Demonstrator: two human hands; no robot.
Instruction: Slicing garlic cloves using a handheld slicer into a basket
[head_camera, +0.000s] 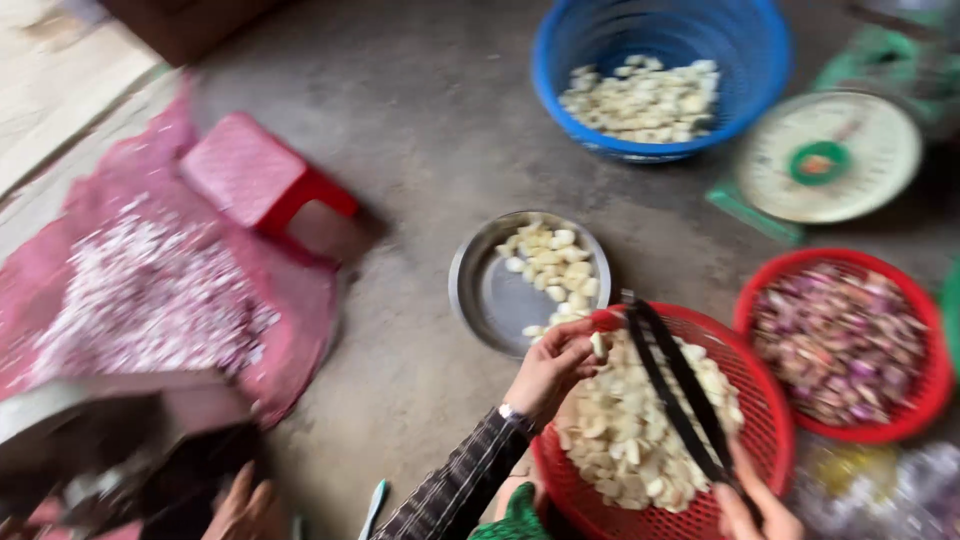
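Note:
My left hand (550, 365), with a wristwatch and a plaid sleeve, is at the left rim of a red basket (770, 440) full of peeled garlic cloves (625, 440). Its fingers pinch one pale clove (598, 345). At the bottom right, my right hand (752, 505) grips long black tongs (675, 390) that lie across the basket and point up-left. Just beyond the basket a round metal plate (480, 290) holds a small heap of peeled cloves (550, 265).
A blue basket (745, 50) of peeled cloves stands at the back, beside a green dial scale (830, 155). A second red basket (905, 400) holds purple skins. At left are a pink stool (250, 175) and a pink cloth (300, 330) with peelings. Another hand (245, 510) shows at the bottom left.

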